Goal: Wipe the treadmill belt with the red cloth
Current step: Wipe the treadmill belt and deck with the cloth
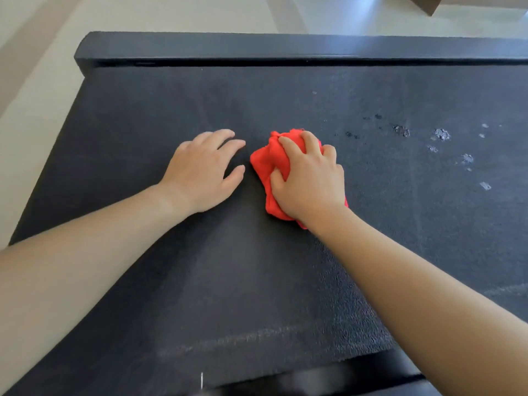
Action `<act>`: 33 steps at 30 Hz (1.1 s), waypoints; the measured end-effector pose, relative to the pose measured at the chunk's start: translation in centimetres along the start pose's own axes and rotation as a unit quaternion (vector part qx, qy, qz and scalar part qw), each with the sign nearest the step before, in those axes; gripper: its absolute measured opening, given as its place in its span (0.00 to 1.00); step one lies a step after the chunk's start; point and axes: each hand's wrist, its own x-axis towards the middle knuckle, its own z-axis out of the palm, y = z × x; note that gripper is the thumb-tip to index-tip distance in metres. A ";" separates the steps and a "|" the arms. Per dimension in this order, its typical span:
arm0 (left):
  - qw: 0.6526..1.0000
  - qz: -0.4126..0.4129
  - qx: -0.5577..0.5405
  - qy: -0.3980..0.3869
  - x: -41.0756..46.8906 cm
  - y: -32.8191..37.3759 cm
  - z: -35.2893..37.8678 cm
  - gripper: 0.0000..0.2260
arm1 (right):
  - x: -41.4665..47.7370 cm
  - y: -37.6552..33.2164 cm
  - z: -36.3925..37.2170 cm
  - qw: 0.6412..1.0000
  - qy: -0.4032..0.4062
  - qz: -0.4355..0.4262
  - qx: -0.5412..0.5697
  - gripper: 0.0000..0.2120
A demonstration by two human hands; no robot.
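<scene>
The right hand (310, 178) is gripping a bunched red cloth (264, 164) against the treadmill belt (257, 281) to wipe, while the relaxed, empty left hand (204, 172) is bracing.

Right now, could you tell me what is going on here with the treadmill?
A person is wiping the treadmill belt with a bunched red cloth. The right hand grips the cloth and presses it on the belt near the middle. The left hand rests flat on the belt beside it, apart from the cloth, holding nothing. To the right of the cloth, several pale and dark spots are on the belt, not yet wiped.
</scene>
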 end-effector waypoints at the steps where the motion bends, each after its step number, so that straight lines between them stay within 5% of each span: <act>1: 1.000 0.000 0.004 0.003 1.8 -0.6 0.2 0.22 | 1.1 0.0 0.3 1.000 0.004 0.008 0.005 0.25; 9: 0.999 -0.033 -0.033 -0.013 11.2 -4.1 2.6 0.22 | 8.6 0.3 2.2 0.998 0.020 0.050 0.011 0.25; 26: 0.993 -0.085 -0.085 0.006 11.4 -5.2 4.0 0.21 | 24.3 -0.9 5.5 1.000 0.000 0.020 0.010 0.26; 33: 0.993 -0.084 -0.086 0.010 11.4 -5.2 3.9 0.22 | 23.0 -0.4 4.4 0.999 -0.022 -0.035 0.008 0.25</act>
